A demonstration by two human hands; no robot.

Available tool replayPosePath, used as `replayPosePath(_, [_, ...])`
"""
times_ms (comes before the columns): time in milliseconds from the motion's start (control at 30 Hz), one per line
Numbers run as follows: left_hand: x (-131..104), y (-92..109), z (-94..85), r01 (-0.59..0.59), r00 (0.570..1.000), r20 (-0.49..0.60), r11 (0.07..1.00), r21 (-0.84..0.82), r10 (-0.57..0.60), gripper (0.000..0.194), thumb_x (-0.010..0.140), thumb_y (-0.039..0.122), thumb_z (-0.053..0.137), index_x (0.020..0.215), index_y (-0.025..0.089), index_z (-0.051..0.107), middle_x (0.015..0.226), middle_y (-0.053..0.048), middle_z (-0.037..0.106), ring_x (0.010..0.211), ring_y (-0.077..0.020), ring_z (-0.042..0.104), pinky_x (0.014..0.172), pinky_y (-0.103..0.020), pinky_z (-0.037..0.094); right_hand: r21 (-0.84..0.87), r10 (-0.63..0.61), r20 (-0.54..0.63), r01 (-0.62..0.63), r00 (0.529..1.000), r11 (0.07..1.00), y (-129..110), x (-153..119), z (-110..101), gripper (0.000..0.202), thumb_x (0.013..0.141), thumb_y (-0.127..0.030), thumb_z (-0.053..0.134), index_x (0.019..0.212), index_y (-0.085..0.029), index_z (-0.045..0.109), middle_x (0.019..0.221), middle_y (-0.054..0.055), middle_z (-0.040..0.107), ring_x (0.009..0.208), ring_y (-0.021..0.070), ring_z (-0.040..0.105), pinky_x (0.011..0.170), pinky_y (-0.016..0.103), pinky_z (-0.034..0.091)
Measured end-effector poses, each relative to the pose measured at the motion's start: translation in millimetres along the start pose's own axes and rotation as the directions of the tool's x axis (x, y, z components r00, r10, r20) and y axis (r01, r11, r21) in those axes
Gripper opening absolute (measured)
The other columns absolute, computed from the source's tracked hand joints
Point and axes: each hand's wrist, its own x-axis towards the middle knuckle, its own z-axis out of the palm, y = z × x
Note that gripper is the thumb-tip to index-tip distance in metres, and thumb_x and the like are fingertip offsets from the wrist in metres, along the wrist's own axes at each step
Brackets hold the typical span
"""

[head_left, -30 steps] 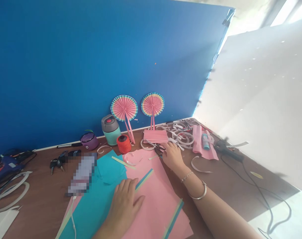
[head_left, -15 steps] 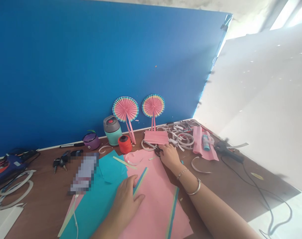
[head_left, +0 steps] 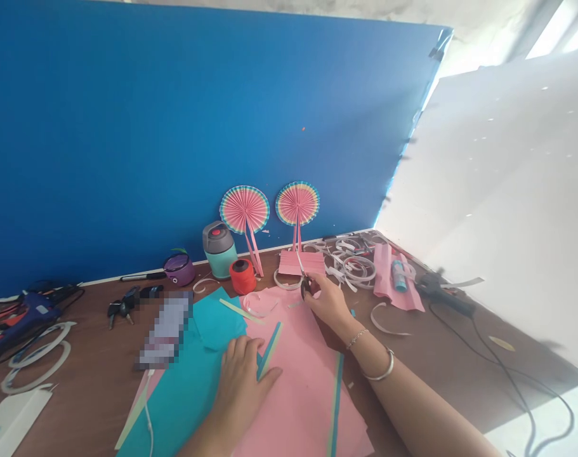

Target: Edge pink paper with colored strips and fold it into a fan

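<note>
My right hand [head_left: 329,301] is closed on the dark handles of a pair of scissors [head_left: 305,282], whose blades point up and away from me. It hangs over the far edge of a large pink paper sheet [head_left: 308,387]. My left hand [head_left: 243,374] lies flat with fingers apart, across the pink sheet and a teal sheet [head_left: 174,400]. A narrow blue and pale-green strip [head_left: 269,350] runs beside its thumb and fingers. Behind the scissors lies a pleated pink paper piece [head_left: 289,261].
Two round pleated paper fans [head_left: 245,209] lean on the blue board. Around them stand a teal flask [head_left: 221,261], a red thread spool [head_left: 242,276] and a purple pot [head_left: 179,270]. White strip coils [head_left: 358,270] and a glue gun [head_left: 448,295] sit right; a blurred phone-like object [head_left: 167,330] sits left.
My right hand has picked up the scissors from the table; their blades have swung from pointing left to pointing up. My left hand stays on the paper. The view has shifted slightly.
</note>
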Motion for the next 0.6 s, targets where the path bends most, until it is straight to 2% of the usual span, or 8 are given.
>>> replayPosePath(133, [2,1,1.8,-0.001,1.0,-0.013,1.0,-0.021,0.0,0.015,0.073,0.028,0.064,0.079,0.02,0.053,0.097,-0.005,0.055,0.098,-0.025,0.049,0.081,-0.037,0.039,0.205,-0.021,0.048,0.011,0.999,0.979,-1,-3,4,0.036,0.069,-0.017,0.051,0.104,-0.02,0.062,0.082,0.003,0.066,0.071,0.0156,0.057,0.064,0.026,0.042])
replayPosePath(200, [2,3,1.4,0.002,1.0,0.018,0.999,-0.042,-0.001,0.013,0.074,0.025,0.062,0.075,0.021,0.05,0.095,-0.004,0.056,0.097,-0.0245,0.05,0.08,-0.036,0.038,0.255,-0.033,0.092,0.008,0.995,0.967,1,-5,8,0.038,0.069,-0.017,0.052,0.106,-0.021,0.061,0.082,0.003,0.065,0.071,0.0155,0.057,0.064,0.026,0.043])
replayPosePath(300, [1,4,-0.4,0.013,0.999,0.049,0.996,-0.083,-0.009,0.014,0.074,0.019,0.059,0.086,0.022,0.052,0.095,-0.004,0.056,0.096,-0.0233,0.051,0.081,-0.036,0.038,0.325,-0.081,0.132,0.034,0.988,0.945,2,-7,15,0.043,0.07,-0.016,0.052,0.112,-0.021,0.059,0.084,0.003,0.063,0.074,0.0159,0.055,0.065,0.026,0.044])
replayPosePath(467, [-1,3,-1.0,0.054,0.994,0.096,0.995,-0.08,-0.046,0.043,0.075,0.02,0.058,0.117,0.023,0.049,0.086,-0.001,0.056,0.089,-0.0221,0.054,0.082,-0.037,0.038,0.392,-0.127,0.207,0.037,0.97,0.919,-3,-10,16,0.041,0.07,-0.015,0.051,0.11,-0.019,0.062,0.083,0.003,0.057,0.074,0.0157,0.053,0.066,0.027,0.045])
replayPosePath(533, [-2,2,-0.4,0.064,0.994,0.086,0.997,-0.042,-0.06,0.044,0.075,0.023,0.058,0.119,0.022,0.05,0.088,-0.002,0.057,0.091,-0.0232,0.054,0.083,-0.037,0.038,0.41,-0.097,0.21,0.002,0.973,0.912,-5,-10,14,0.041,0.07,-0.015,0.052,0.109,-0.019,0.063,0.084,0.003,0.057,0.075,0.016,0.053,0.066,0.028,0.045])
replayPosePath(600, [-3,3,-0.3,0.05,0.998,0.029,0.999,0.001,-0.05,0.039,0.076,0.027,0.058,0.114,0.021,0.053,0.097,-0.005,0.057,0.098,-0.0252,0.052,0.084,-0.038,0.037,0.415,-0.066,0.203,-0.025,0.977,0.909,-6,-10,13,0.041,0.07,-0.017,0.054,0.11,-0.019,0.063,0.086,0.004,0.058,0.076,0.0169,0.053,0.066,0.028,0.045])
